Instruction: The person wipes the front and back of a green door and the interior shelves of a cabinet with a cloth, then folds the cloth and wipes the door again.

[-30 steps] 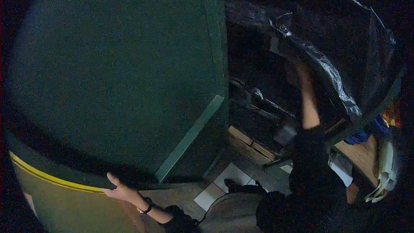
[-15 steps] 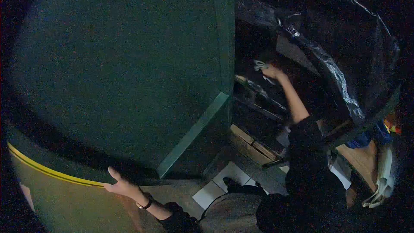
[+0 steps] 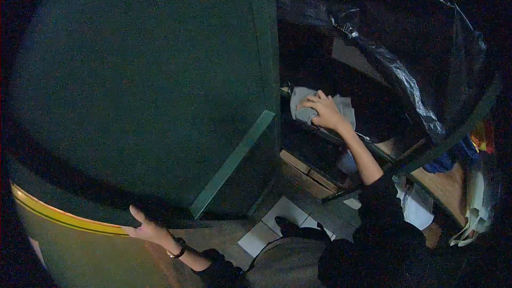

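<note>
Grey bundle (image 3: 300, 97), cloth-like and crumpled, lies right of the frame's centre, beside the edge of the large green panel (image 3: 144, 80). Judging by its loose folds, it should be light and soft, unlikely to break, but apt to sag or unfold; a gathered grip around its middle looks safer than one loose corner. The right hand (image 3: 328, 114) reaches over it with fingers curved and somewhat spread, touching its top; I cannot tell whether they pinch the fabric. At lower left, the left hand (image 3: 149, 232) has its thumb standing apart, fingers at the yellow strip (image 3: 80, 221); their tips are hard to make out. The right hand covers much of the bundle, its underside is hidden, and darkness swallows the space below the shiny black sheeting (image 3: 410, 85).
</note>
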